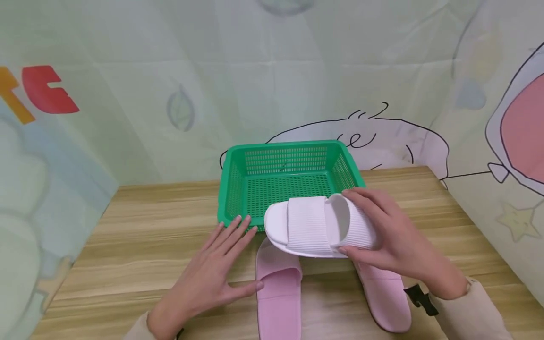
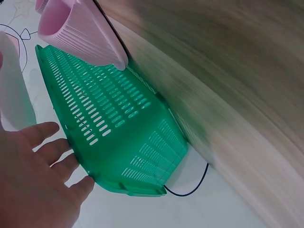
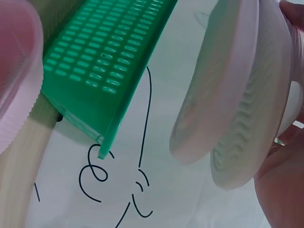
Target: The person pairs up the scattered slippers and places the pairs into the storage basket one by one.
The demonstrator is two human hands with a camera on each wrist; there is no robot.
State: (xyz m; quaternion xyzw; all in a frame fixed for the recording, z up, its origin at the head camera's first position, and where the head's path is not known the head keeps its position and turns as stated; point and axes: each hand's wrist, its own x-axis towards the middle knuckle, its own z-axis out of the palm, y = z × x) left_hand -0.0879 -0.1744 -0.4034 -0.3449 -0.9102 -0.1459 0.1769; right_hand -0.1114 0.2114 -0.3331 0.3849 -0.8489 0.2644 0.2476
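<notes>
Backdrop cloth [image 1: 272,94], pale green, printed, creased, hung behind and to the right of the table. Table [image 1: 148,222], wood-grain top, pale brown. Clock positions read from the centre of the head view; items listed left to right.

Printed letters [image 1: 50,89], orange and red, between nine and ten o'clock. Leaf print [image 1: 180,111], ten o'clock.

Left hand [image 1: 212,271], seven o'clock: palm down, fingers straight, thumb spread, holding nothing; fingertips at the basket's near rim, contact uncertain. Left pink slipper [image 1: 279,302], slide type, six o'clock, on the tabletop, toe towards the basket. Basket [image 1: 284,189], green plastic, slotted walls, at centre on the table.

White slippers [image 1: 308,224], two, ribbed straps, five o'clock: raised, side by side, apart from the basket in the right wrist view. Right pink slipper [image 1: 386,297], between four and five o'clock, on the table, front part hidden. Right hand [image 1: 393,231], four o'clock: thumb and fingers pinching the white slippers. Star print [image 1: 518,221], just past three o'clock. Balloon print [image 1: 524,127], pink, three o'clock.
</notes>
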